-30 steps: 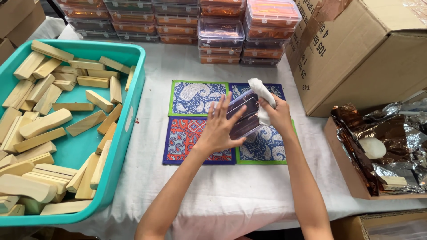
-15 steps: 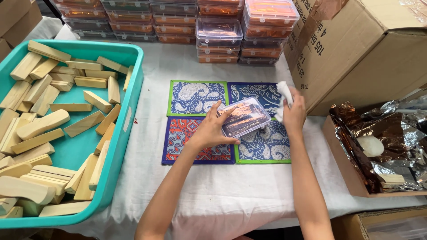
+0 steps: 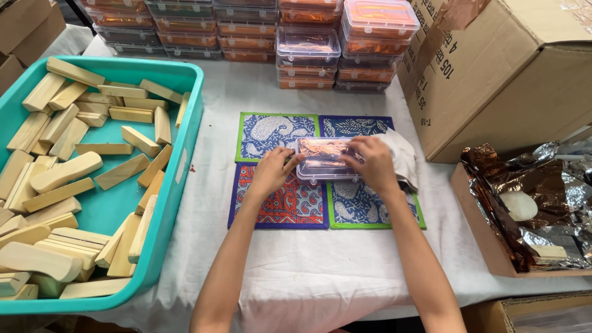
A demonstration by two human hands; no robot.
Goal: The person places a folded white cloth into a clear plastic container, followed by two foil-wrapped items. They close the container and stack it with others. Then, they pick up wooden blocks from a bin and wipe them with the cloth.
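1. I'm seeing a teal tub (image 3: 185, 80) of wooden blocks (image 3: 61, 172) sitting at the table's (image 3: 308, 277) left edge.
2. My left hand (image 3: 271, 172) is gripping the clear box's (image 3: 324, 159) left end, fingers curled on it, probably steadying it.
3. My right hand (image 3: 370, 161) is pressing down on its right end, a white cloth (image 3: 404, 154) tucked under the palm.
4. The box is lying between both hands on patterned mats (image 3: 277, 132) mid-table.

Teal bin (image 3: 185, 132), blue-and-red paisley mats (image 3: 277, 132), white tablecloth (image 3: 308, 271).
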